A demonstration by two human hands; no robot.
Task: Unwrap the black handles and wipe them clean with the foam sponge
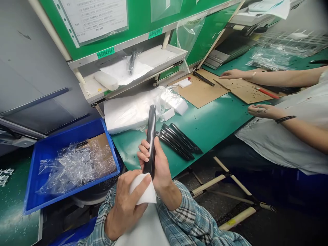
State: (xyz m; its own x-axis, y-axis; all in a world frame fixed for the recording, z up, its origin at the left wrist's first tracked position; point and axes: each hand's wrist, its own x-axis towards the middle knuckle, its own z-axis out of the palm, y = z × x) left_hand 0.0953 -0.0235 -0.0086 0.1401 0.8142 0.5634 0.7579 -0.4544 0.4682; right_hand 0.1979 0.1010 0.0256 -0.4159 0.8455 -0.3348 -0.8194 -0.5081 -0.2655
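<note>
The right hand [157, 164] is closing around a long black strip [151, 133] and holding it upright near the body, fingers curling over its left edge. The left hand [125, 205] is pinching a white cloth [145, 193] against the strip's lower end, which is hiding behind it. Just beyond, spare strips [179, 140] are lying side by side on the green worktop [217, 119]. At left, a blue tray [71, 135] is holding crumpled clear wrap [74, 165], and whatever lies under the wrap is hard to make out.
</note>
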